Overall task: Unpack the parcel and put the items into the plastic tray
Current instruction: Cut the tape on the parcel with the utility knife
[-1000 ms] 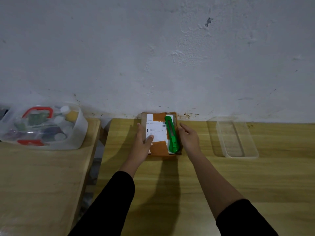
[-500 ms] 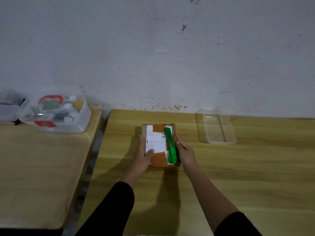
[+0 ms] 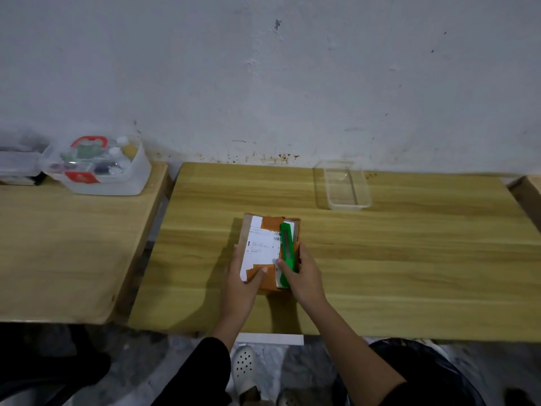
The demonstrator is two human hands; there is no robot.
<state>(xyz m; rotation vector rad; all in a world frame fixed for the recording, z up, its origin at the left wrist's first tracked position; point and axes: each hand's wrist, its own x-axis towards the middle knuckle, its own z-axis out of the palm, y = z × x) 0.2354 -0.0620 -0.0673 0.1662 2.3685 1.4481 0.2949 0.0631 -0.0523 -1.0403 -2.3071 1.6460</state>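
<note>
A brown cardboard parcel point(image 3: 265, 230) with a white label and orange tape lies on the wooden table point(image 3: 380, 259). A green utility knife point(image 3: 286, 244) rests along its right side. My left hand point(image 3: 244, 281) grips the parcel's near left edge, thumb on the label. My right hand point(image 3: 303, 275) holds the parcel's near right edge, its thumb lying on the knife. A clear plastic tray point(image 3: 345, 186), with nothing in it, stands at the back right by the wall.
A second wooden table point(image 3: 67, 244) stands to the left across a narrow gap. On it sits a translucent bin point(image 3: 99, 168) with bottles and red-handled items, beside a stack of clear boxes point(image 3: 19, 168). The wall runs close behind both tables.
Both hands have drawn the parcel, with the knife on top, from the wall toward the table's near edge. The right thumb has come onto the knife. The camera tilted down.
</note>
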